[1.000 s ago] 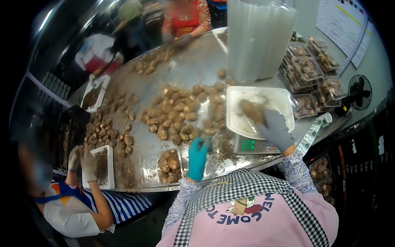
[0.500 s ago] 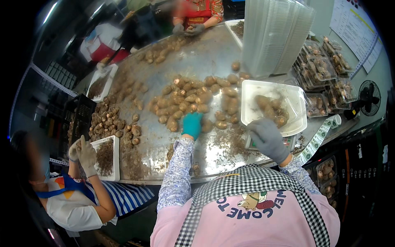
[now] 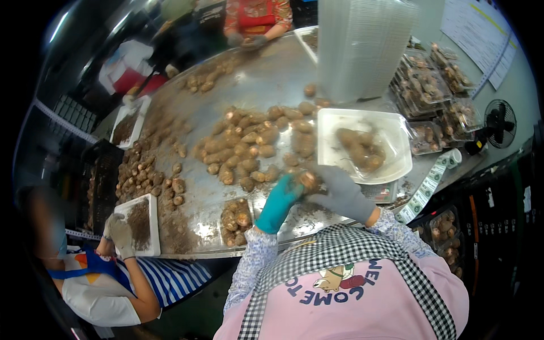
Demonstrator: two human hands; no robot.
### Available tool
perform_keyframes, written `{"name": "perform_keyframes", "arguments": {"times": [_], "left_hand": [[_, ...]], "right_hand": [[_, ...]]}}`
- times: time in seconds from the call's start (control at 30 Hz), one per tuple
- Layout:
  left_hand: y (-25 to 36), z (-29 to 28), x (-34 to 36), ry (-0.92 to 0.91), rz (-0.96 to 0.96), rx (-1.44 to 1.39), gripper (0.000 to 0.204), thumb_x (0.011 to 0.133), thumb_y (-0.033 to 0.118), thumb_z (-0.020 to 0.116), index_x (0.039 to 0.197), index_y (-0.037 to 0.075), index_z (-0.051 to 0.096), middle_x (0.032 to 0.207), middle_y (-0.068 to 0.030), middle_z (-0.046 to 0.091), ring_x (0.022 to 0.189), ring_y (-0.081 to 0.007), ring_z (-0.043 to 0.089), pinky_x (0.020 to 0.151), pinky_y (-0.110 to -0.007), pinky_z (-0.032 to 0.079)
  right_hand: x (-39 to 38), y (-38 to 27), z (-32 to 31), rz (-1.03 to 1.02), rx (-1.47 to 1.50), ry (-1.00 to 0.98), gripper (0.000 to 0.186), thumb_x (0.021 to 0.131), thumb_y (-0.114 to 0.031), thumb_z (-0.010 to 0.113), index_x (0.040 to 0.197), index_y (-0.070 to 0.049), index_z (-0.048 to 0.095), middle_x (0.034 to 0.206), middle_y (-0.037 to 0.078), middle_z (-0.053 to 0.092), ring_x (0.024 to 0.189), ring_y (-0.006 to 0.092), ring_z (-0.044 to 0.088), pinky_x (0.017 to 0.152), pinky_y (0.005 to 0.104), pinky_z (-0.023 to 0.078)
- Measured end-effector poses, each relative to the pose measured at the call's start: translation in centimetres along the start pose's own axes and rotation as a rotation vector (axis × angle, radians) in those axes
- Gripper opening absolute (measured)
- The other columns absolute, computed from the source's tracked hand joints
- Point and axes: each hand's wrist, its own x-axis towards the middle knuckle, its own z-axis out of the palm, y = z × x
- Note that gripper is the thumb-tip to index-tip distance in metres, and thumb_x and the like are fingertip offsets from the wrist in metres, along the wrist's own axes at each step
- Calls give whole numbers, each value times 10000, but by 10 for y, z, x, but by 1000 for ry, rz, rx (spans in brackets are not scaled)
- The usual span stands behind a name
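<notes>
My left hand [image 3: 279, 201], in a teal glove, grips a brown tuber [image 3: 307, 181] at the table's near side. My right hand [image 3: 339, 194], in a grey glove, closes round it from the right, blurred. Above my hands, a white tray [image 3: 324, 141] on a scale [image 3: 382, 192] holds several tubers in clear plastic [image 3: 362, 150]. A loose heap of tubers [image 3: 241, 141] lies left of the tray. A clear container of tubers [image 3: 235, 221] sits left of my left hand.
Tall clear-lid stack [image 3: 360, 45] at the back; packed boxes [image 3: 419, 85], label roll [image 3: 453, 158] and fan [image 3: 498, 122] at right. Soil trays [image 3: 154, 226] and a black crate [image 3: 102, 181] at left. Co-workers [image 3: 255, 14] stand around the steel table [image 3: 266, 79], one near left [image 3: 105, 294].
My left hand has reached up to the heap and drawn back with a tuber. My right hand has left the white tray, moving down and left to meet it.
</notes>
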Motion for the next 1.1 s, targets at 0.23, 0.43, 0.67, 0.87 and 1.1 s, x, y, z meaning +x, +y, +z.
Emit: {"name": "perform_keyframes", "arguments": {"times": [0.23, 0.43, 0.67, 0.87, 1.1], "left_hand": [[-7, 11, -16, 137, 103, -7, 596, 954, 353, 608, 1391, -3, 416, 1095, -144, 630, 936, -211, 621, 854, -354, 512], [-24, 11, -8, 138, 89, 63, 423, 978, 274, 561, 1305, 8, 524, 1066, -105, 635, 913, -167, 610, 827, -311, 510], [-47, -17, -25, 328, 91, 287, 323, 960, 194, 573, 1245, 43, 577, 1054, -86, 649, 893, -158, 620, 770, -313, 520], [-82, -52, -23, 426, 165, 1122, 267, 869, 158, 627, 1127, 92, 625, 1003, -124, 653, 833, -273, 637, 688, -372, 513], [-69, -96, 69, 589, 187, 1600, 332, 816, 114, 626, 1143, 69, 601, 1098, -218, 612, 971, -348, 605, 754, -439, 502]], "right_hand": [[4, 17, -57, 178, -112, 216, 356, 840, -326, 686, 1067, -52, 655, 882, 128, 653, 827, 310, 607, 774, 410, 473], [21, 100, -85, 248, -612, 383, 242, 862, -215, 649, 1032, -43, 653, 994, 134, 659, 934, 312, 600, 819, 418, 458], [2, 87, -108, 45, -573, 697, 158, 860, -72, 611, 1001, -22, 664, 1020, 153, 663, 960, 312, 609, 862, 405, 474], [-30, 35, -63, -23, -148, 381, 159, 849, -30, 615, 1002, -33, 659, 890, 115, 660, 799, 296, 628, 726, 357, 506], [-38, 23, -4, -210, -215, -145, 155, 846, -117, 640, 999, -101, 660, 776, 69, 607, 736, 262, 604, 678, 380, 490]]}}
